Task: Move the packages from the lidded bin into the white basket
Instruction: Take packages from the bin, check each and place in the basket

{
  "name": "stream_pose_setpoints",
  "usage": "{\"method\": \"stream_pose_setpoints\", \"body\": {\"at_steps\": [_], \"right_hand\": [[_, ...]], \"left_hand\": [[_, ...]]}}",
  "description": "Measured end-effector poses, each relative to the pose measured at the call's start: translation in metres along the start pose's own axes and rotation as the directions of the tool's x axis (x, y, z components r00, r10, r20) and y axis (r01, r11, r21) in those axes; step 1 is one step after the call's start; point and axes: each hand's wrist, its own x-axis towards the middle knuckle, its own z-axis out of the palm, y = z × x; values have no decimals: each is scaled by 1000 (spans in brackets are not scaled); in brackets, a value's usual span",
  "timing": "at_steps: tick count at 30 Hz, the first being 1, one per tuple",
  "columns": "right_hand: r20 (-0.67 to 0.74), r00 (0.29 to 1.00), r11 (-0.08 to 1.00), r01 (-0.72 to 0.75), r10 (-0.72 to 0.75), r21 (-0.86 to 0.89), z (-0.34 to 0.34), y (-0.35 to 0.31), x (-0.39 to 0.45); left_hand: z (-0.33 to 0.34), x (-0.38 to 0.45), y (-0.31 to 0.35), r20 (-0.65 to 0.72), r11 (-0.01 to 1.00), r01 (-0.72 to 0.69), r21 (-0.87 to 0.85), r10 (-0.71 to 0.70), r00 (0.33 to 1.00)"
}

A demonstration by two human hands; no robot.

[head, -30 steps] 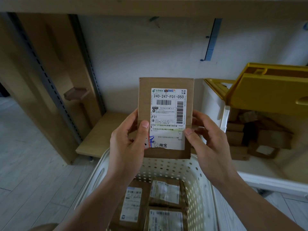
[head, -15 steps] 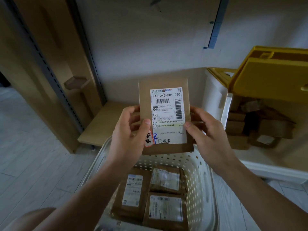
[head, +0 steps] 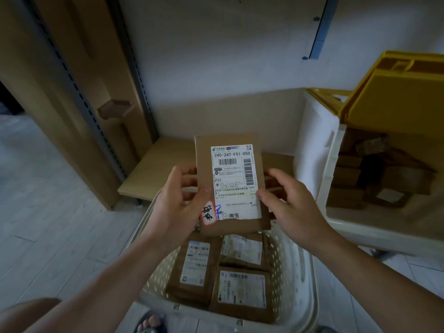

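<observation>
Held package (head: 230, 181), centre frame, pinched label-up by left hand (head: 176, 207) and right hand (head: 292, 205) above the white basket (head: 298, 272): lower it flat beside the three packages (head: 221, 267) before loosening either grip

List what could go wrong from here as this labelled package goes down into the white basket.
1. The held package is pinched only at its side edges by the left hand and right hand; a loose grip could let it slip and fall.
2. Three packages already cover the bottom of the white basket, so this one would likely land on top, tilted.
3. It hangs near the basket's far rim and could catch there.
</observation>
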Motion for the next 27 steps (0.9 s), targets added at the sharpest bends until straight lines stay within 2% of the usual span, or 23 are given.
{"method": "stream_pose_setpoints", "body": {"at_steps": [7,12,24,27], "right_hand": [[44,999,1000,-4,5,-16,12,1,5],[70,998,995,-4,11,-99,21,5,9],[145,988,968,-10,48,-249,38,15,25],[175,983,964,-3,52,-266,41,18,28]], "left_hand": [[-11,-4,-7,10,997,4,79,-5,1000],[-17,-5,-13,51,991,18,131,-25,998],[-29,2,-29,27,949,172,265,-185,982],[-30,2,-34,13,937,248,245,-259,966]]}}
